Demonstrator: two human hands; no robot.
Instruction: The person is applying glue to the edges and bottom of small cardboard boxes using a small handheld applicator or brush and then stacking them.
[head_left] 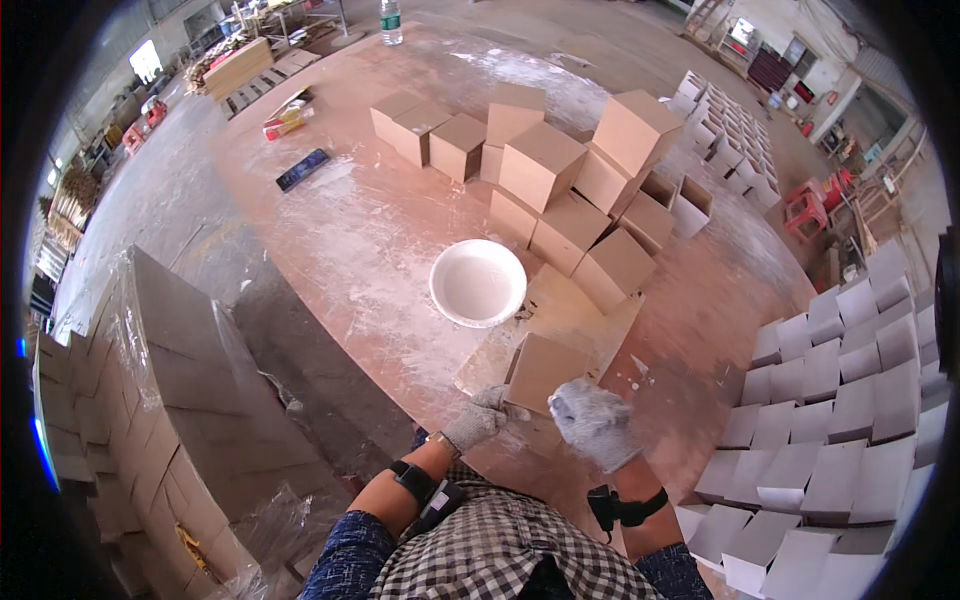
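A small brown box point(550, 373) rests on a stained flat board point(612, 325) on the table in front of me. My left hand point(474, 419), in a pale knit work glove, grips the box at its near left corner. At the near right corner is my right hand point(592, 424), also gloved, its fingers curled closed. Whatever it holds, if anything, I cannot make out. Just beyond the box stands a white bowl point(478, 317) with a pale, whitish content.
Brown boxes point(541, 165) are stacked on the table beyond the bowl. A phone point(302, 170) lies at far left, and a clear bottle point(391, 24) stands at the far edge. Rows of white boxes point(806, 375) fill the right side. Plastic-wrapped brown stacks point(190, 400) stand at left.
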